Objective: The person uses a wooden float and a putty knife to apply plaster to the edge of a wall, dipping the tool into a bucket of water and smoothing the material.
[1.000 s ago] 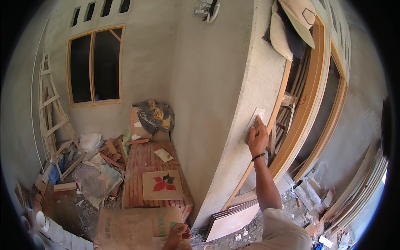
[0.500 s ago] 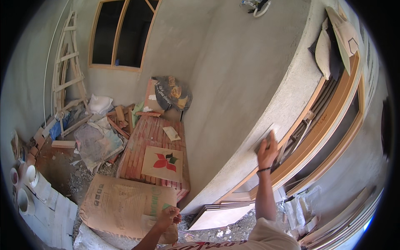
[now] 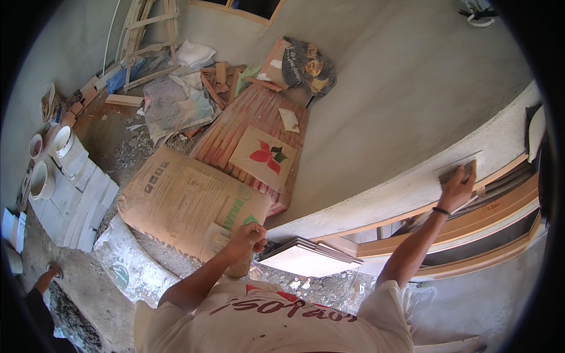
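My right hand (image 3: 458, 191) reaches out with its arm stretched, a dark band at the wrist. Its fingers are closed on a flat, rectangular grey hand tool (image 3: 450, 175) pressed against the rough plastered ledge (image 3: 406, 179) beside the wooden window frame (image 3: 512, 200). The hand covers much of the tool, so its exact kind is unclear. My left hand (image 3: 249, 238) is curled, with fingers pinched, above the right end of a large brown paper sack (image 3: 188, 194). Whatever it may hold is hidden.
Behind the sack stand stacked reddish boards (image 3: 218, 138) with a printed cardboard piece (image 3: 262, 157). Flat pale panels (image 3: 309, 259) lean below the ledge. White buckets (image 3: 42, 179) stand left. Another person's hand (image 3: 54, 270) shows at lower left. A wooden ladder (image 3: 150, 23) stands at the back.
My view has tilted down and shifted left. The right hand with the flat tool is still at the ledge, its arm reaching farther out to the right. My left hand stays curled near the sack.
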A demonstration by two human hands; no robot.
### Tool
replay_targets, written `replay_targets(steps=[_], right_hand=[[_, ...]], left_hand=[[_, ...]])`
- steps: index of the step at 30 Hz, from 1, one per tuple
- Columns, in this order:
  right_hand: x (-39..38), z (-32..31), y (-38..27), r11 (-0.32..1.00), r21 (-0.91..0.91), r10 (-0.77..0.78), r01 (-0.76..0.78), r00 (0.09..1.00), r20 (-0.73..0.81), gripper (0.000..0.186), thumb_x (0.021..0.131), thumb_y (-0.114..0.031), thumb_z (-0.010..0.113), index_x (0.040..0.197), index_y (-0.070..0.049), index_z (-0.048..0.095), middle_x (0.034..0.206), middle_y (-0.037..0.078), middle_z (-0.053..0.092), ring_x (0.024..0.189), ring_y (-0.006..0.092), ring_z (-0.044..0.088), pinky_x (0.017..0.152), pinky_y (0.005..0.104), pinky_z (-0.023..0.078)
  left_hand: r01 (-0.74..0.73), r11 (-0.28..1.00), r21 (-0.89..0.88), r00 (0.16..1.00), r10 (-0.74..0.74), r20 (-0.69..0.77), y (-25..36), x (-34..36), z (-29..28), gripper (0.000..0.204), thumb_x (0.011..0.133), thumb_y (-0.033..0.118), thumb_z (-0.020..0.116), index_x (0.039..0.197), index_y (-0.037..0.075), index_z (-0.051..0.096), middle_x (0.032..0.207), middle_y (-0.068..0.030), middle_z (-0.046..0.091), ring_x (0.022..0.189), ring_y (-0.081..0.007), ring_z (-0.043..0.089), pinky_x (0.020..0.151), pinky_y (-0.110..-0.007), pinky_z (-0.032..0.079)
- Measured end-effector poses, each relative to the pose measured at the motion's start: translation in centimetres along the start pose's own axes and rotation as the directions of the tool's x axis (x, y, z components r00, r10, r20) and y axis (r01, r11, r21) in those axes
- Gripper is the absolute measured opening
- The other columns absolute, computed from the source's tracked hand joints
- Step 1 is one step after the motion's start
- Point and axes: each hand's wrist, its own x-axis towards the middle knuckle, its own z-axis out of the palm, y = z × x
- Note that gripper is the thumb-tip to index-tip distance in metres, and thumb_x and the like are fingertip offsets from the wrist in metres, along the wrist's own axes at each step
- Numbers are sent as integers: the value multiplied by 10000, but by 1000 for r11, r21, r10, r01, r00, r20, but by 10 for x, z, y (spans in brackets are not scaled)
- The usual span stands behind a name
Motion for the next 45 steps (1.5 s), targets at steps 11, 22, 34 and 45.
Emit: replay_targets(steps=[11, 22, 34, 45], right_hand=[[30, -3, 13, 985, -107, -140, 138, 990, -18, 441, 887, -336, 590, 1273, -124, 570, 1043, 193, 666, 906, 316, 656, 781, 428, 501], [-100, 43, 45, 972, 100, -217, 214, 976, 19, 411, 895, -259, 582, 1240, -36, 574, 1195, 177, 607, 1091, 328, 593, 908, 383, 475], [-96, 25, 55, 979, 46, -199, 197, 980, 20, 411, 907, -245, 593, 1283, -84, 551, 1001, 196, 669, 752, 256, 637, 644, 371, 498], [-245, -75, 78, -383, 475, 118, -792, 468, 876, 498, 900, -209, 525, 1339, -1, 418, 1200, 189, 567, 981, 289, 613, 790, 383, 540]], left_hand=[[-19, 999, 33, 1000, 18, 20, 4, -3, 5, 258, 941, 240, 528, 1057, 9, 539, 844, -68, 605, 714, -136, 626, 668, -274, 530], [-49, 999, -2, 995, 49, -85, -13, -10, -6, 228, 942, 244, 538, 1023, 31, 552, 835, -61, 605, 715, -142, 629, 637, -263, 520], [-32, 999, -21, 999, 31, -31, -7, -3, 21, 230, 936, 251, 530, 1040, 45, 535, 836, -73, 600, 687, -156, 610, 619, -278, 500], [-105, 979, 176, 963, 57, 262, 46, 1, 81, 210, 944, 224, 540, 1056, 46, 551, 841, -55, 617, 751, -142, 620, 659, -270, 501]])
